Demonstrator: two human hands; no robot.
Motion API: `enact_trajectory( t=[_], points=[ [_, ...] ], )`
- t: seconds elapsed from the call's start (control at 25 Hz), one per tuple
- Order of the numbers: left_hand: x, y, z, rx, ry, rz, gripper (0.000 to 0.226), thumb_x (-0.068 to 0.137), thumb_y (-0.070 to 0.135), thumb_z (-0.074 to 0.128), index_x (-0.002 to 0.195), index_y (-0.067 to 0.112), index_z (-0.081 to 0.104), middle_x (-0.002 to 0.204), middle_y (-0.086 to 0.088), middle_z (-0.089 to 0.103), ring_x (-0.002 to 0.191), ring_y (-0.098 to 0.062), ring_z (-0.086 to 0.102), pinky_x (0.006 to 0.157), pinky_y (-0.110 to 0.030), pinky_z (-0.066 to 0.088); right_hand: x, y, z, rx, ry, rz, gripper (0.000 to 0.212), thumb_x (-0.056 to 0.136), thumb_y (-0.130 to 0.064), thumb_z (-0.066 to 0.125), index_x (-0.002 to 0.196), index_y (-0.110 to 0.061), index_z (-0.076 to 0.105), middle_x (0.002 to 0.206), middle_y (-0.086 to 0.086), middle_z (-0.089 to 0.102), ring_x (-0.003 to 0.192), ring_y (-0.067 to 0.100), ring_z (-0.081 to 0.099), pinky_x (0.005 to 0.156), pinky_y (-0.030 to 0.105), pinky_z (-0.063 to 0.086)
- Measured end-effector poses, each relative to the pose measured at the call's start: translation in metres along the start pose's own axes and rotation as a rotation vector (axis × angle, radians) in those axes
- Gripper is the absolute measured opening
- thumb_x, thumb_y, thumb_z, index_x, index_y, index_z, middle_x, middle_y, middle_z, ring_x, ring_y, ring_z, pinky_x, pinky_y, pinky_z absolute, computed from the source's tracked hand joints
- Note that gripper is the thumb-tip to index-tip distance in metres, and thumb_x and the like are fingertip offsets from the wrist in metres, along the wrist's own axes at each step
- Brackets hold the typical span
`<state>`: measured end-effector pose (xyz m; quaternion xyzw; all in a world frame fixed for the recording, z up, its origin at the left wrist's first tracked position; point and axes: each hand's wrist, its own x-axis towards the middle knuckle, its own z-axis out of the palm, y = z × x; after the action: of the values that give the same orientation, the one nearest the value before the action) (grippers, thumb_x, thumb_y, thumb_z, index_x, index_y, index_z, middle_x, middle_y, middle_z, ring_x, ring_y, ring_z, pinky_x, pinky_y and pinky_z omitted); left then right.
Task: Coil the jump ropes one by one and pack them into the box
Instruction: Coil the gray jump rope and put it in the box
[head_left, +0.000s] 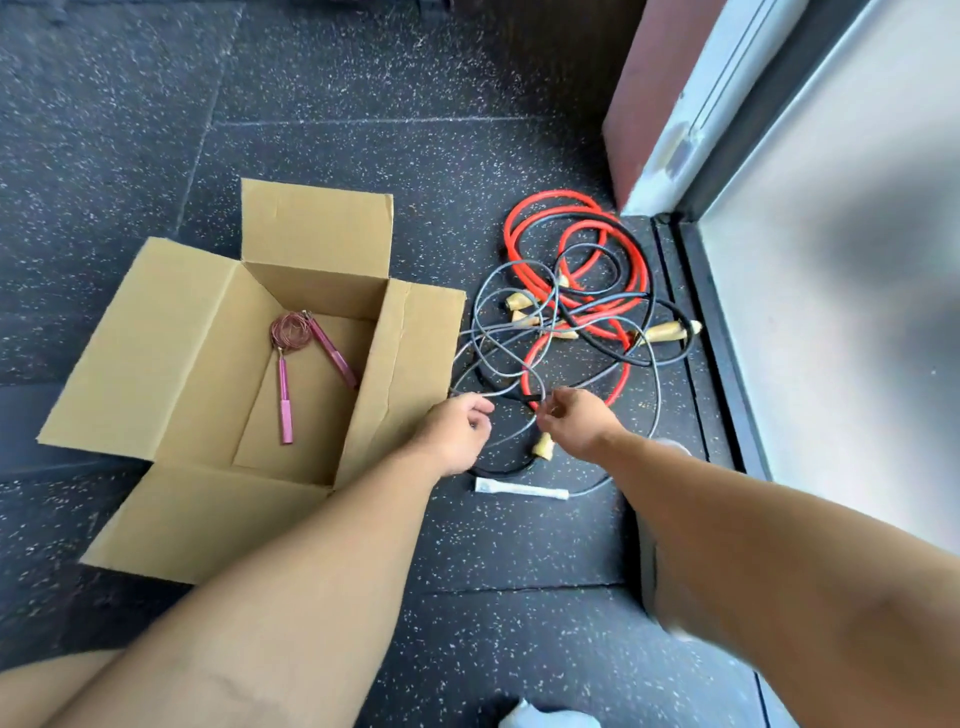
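Loosely tangled with a red rope (550, 195), the grey jump rope (658, 389) sprawls on the floor just beyond both hands. Left hand (457, 431) and right hand (571, 421), arms outstretched, each pinch a grey strand. The open box (317, 228) sits left of the left hand.

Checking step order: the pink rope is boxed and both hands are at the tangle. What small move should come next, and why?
Probably lift the grey rope clear of the red rope before coiling. The left hand and right hand both pinch it, yet its loops weave through the tangle.
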<state>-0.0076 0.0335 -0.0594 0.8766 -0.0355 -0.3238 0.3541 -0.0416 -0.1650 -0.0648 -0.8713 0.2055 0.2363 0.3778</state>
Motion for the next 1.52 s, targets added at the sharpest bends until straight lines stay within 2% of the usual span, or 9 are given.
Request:
enact_trajectory(
  t=[0.2,0.36,0.6,0.72,0.96,1.16,1.24,1.36,1.52],
  points=[
    [0.026,-0.015,0.046,0.106,-0.126,-0.05,0.039,0.095,0.022,0.06,0.134,0.024,0.054,0.134,0.005,0.059,0.119,-0.017,0.058,0.105,-0.033,0.043,0.028,0.038,0.029,-0.108,-0.015,0.04,0.016,0.089,-0.021,0.059,0.105,-0.02,0.061,0.102,0.003,0.065,0.089,0.027,0.064,0.077,0.024,0.043],
    [0.052,-0.017,0.061,0.12,-0.181,-0.042,0.042,0.095,0.023,0.059,0.137,0.024,0.052,0.133,0.007,0.058,0.118,-0.017,0.057,0.103,-0.03,0.042,0.049,0.052,0.044,-0.032,0.091,0.209,0.038,0.091,-0.023,0.058,0.128,-0.021,0.046,0.122,0.007,0.041,0.092,0.035,0.059,0.086,0.041,0.053],
    [0.074,-0.018,0.064,0.102,-0.171,-0.037,0.02,0.094,0.024,0.059,0.114,0.025,0.065,0.084,0.019,0.062,0.09,-0.015,0.062,0.084,-0.025,0.046,0.068,0.061,0.049,0.249,0.197,0.328,0.037,0.096,-0.039,0.054,0.112,-0.016,0.03,0.098,0.009,0.065,0.085,0.028,0.062,0.071,0.034,0.05],
    [0.071,-0.013,0.061,0.081,-0.11,-0.025,0.019,0.095,0.024,0.058,0.113,0.026,0.065,0.091,0.016,0.064,0.089,-0.014,0.061,0.081,-0.025,0.044,0.073,0.062,0.045,0.35,0.146,0.505,0.048,0.09,-0.038,0.064,0.113,-0.016,0.028,0.1,0.007,0.059,0.085,0.025,0.062,0.085,0.04,0.051],
    [0.051,-0.007,0.051,0.024,-0.025,-0.019,0.018,0.095,0.02,0.057,0.111,0.025,0.065,0.094,0.014,0.064,0.094,-0.014,0.063,0.084,-0.025,0.045,0.045,0.051,0.064,0.586,-0.185,0.563,0.029,0.072,-0.015,0.074,0.094,-0.011,0.057,0.079,0.008,0.061,0.065,0.02,0.056,0.061,0.031,0.052],
    [0.033,-0.022,0.051,0.016,0.019,0.013,0.024,0.094,0.015,0.058,0.116,0.021,0.062,0.113,0.006,0.065,0.105,-0.015,0.062,0.097,-0.03,0.046,0.025,0.062,0.073,1.018,-0.034,0.444,0.033,0.081,-0.005,0.075,0.107,-0.007,0.055,0.086,0.013,0.067,0.07,0.022,0.062,0.062,0.029,0.057],
    [0.028,-0.028,0.054,0.028,0.031,0.027,0.028,0.093,0.014,0.059,0.12,0.02,0.061,0.12,0.004,0.061,0.111,-0.013,0.058,0.1,-0.028,0.043,0.023,0.076,0.073,0.692,-0.023,0.428,0.03,0.084,-0.009,0.068,0.114,-0.009,0.061,0.089,0.007,0.07,0.077,0.022,0.065,0.073,0.033,0.058],
    [0.026,-0.034,0.058,0.057,0.035,0.024,0.025,0.092,0.016,0.06,0.116,0.023,0.062,0.118,0.006,0.057,0.108,-0.012,0.057,0.097,-0.027,0.043,0.012,0.092,0.077,-0.343,-0.284,0.152,0.044,0.08,-0.032,0.074,0.121,-0.031,0.06,0.116,-0.005,0.063,0.109,0.019,0.057,0.099,0.04,0.047],
    [0.031,-0.036,0.057,0.061,0.018,0.04,0.022,0.091,0.017,0.061,0.113,0.021,0.064,0.114,0.005,0.058,0.098,-0.012,0.056,0.095,-0.027,0.044,0.013,0.093,0.091,-0.684,-0.38,0.016,0.032,0.091,-0.015,0.064,0.117,-0.031,0.056,0.119,-0.002,0.058,0.12,0.024,0.053,0.099,0.041,0.036]
  ],
)
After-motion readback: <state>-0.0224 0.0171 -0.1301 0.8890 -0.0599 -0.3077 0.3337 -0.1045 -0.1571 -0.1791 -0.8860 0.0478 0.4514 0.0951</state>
